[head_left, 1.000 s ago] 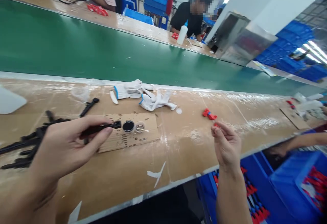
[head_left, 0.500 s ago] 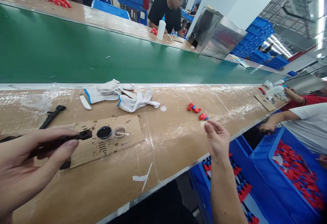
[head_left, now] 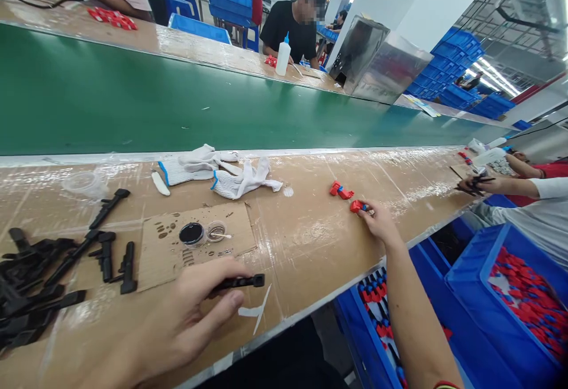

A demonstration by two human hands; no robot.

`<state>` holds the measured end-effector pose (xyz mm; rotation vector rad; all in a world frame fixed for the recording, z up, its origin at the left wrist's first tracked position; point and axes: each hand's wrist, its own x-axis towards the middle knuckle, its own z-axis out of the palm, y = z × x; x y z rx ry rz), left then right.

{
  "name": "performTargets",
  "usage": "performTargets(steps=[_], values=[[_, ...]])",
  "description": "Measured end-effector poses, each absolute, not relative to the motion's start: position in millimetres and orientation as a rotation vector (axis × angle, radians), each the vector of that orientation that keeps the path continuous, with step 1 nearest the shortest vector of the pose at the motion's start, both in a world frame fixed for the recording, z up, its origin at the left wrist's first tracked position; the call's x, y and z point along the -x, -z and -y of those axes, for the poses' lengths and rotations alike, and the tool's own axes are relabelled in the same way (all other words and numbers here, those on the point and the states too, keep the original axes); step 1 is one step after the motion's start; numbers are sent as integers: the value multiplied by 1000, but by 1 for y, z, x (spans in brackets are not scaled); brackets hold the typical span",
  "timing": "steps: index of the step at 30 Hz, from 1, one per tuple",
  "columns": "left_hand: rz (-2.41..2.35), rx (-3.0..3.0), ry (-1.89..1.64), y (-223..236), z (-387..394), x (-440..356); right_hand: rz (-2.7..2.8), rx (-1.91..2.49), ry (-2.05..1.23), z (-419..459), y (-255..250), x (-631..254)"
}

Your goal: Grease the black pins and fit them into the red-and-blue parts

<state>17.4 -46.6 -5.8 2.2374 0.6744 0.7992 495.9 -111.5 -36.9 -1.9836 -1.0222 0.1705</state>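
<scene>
My left hand [head_left: 190, 312] is closed around a black plastic part [head_left: 251, 281], whose squared end sticks out past the fingertips over the near table. Farther right, the fingers of my right hand [head_left: 379, 223] pinch a small red and blue plastic piece [head_left: 356, 206] at its blue end, at table level. Just beyond it lies a second red and blue piece [head_left: 341, 190]. A cardboard sheet [head_left: 155, 265] with dark stains bears a cup of black liquid [head_left: 191, 233] and a smaller clear cup [head_left: 216, 232] with a white-tipped swab across it.
Several black parts [head_left: 35, 282] are heaped at the left. White gloves [head_left: 244, 182] lie near the green conveyor [head_left: 177, 99]. Paper strips [head_left: 257, 312] lie near the front edge. Blue crates [head_left: 479, 265] with red pieces stand below at right, beside a co-worker [head_left: 532, 223].
My left hand has moved right with the black part, away from the cups. My right hand has reached forward and taken hold of the nearer red and blue piece. The view has shifted left.
</scene>
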Motion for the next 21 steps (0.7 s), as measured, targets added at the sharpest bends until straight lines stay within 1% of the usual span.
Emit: performTargets(steps=[4, 8, 11, 13, 15, 18, 21], values=[[-567, -2064, -718, 10, 52, -33, 1004, 1869, -195, 121, 40, -481], [-573, -1962, -622, 11, 55, -41, 979, 1584, -308, 144, 46, -423], [-606, -1884, -573, 12, 57, -43, 986, 1383, -541, 152, 41, -363], [-628, -1833, -568, 12, 59, -43, 974, 1167, -786, 152, 33, -326], [-663, -1793, -578, 13, 60, -45, 980, 1062, -983, 151, 26, -297], [-705, -1775, -617, 14, 62, -46, 963, 1174, -1158, 151, 21, -270], [-698, -1785, -649, 15, 62, -47, 952, 1331, -1163, 151, 23, -252]])
